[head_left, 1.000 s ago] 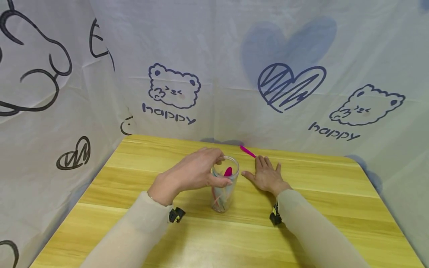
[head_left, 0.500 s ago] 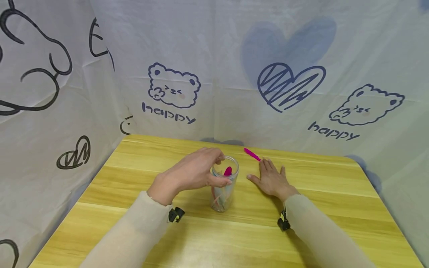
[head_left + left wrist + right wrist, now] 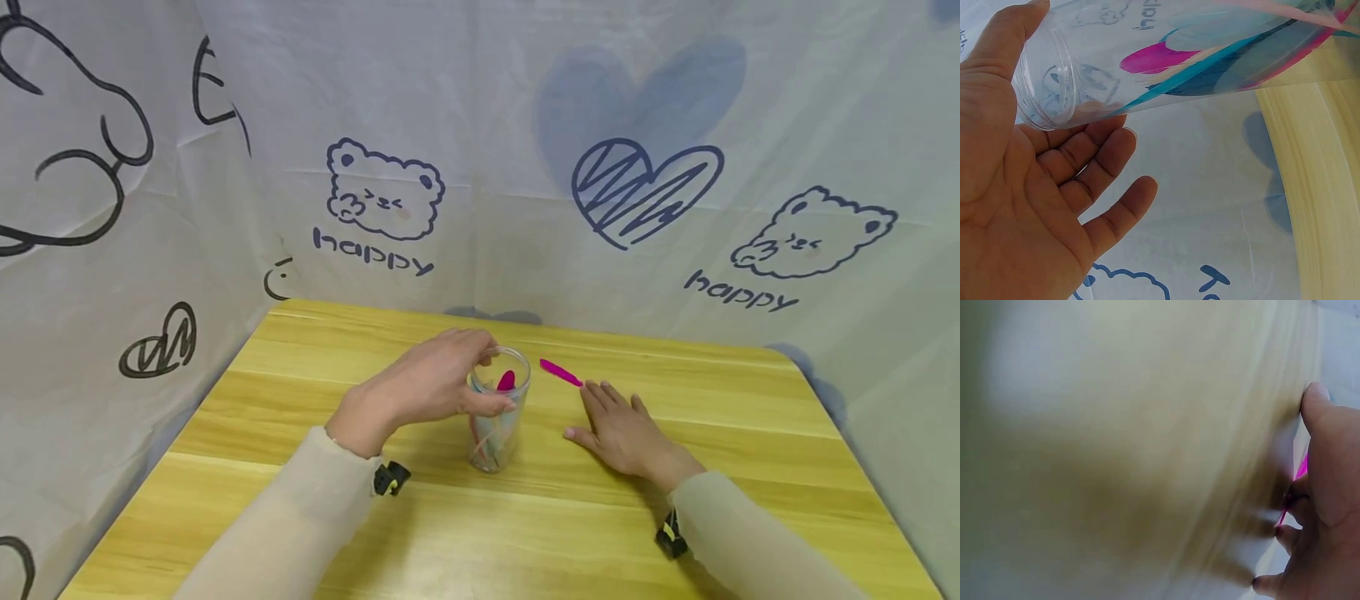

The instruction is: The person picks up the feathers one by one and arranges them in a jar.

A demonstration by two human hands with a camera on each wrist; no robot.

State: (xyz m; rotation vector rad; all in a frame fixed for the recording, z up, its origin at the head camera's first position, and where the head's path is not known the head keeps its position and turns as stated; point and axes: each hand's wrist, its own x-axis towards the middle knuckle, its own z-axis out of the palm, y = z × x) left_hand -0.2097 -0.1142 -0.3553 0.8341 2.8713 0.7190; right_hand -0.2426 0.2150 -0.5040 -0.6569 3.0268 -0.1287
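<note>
My left hand [image 3: 427, 379] holds a clear plastic jar [image 3: 498, 433] by its rim, thumb on the near side and fingers on the far side. The jar stands upright and lidless on the table. Inside are several thin, feather-like pieces in teal, pink and dark blue, and a magenta one [image 3: 1157, 58] shows its rounded end. To the right, my right hand [image 3: 622, 429] lies low over the table with its fingers extended. Its fingertips are right at the near end of a slim magenta feather-like piece [image 3: 559, 372] lying flat on the wood.
The yellow wood-grain table [image 3: 465, 542] has rounded far corners. A pale cloth backdrop [image 3: 510, 250] with bear and heart drawings hangs behind it and along both sides. Each wrist wears a small black device [image 3: 392, 478].
My right hand has slid back toward me and slightly right, and the magenta piece has come along with it from the far edge. My left hand and the jar stay put.
</note>
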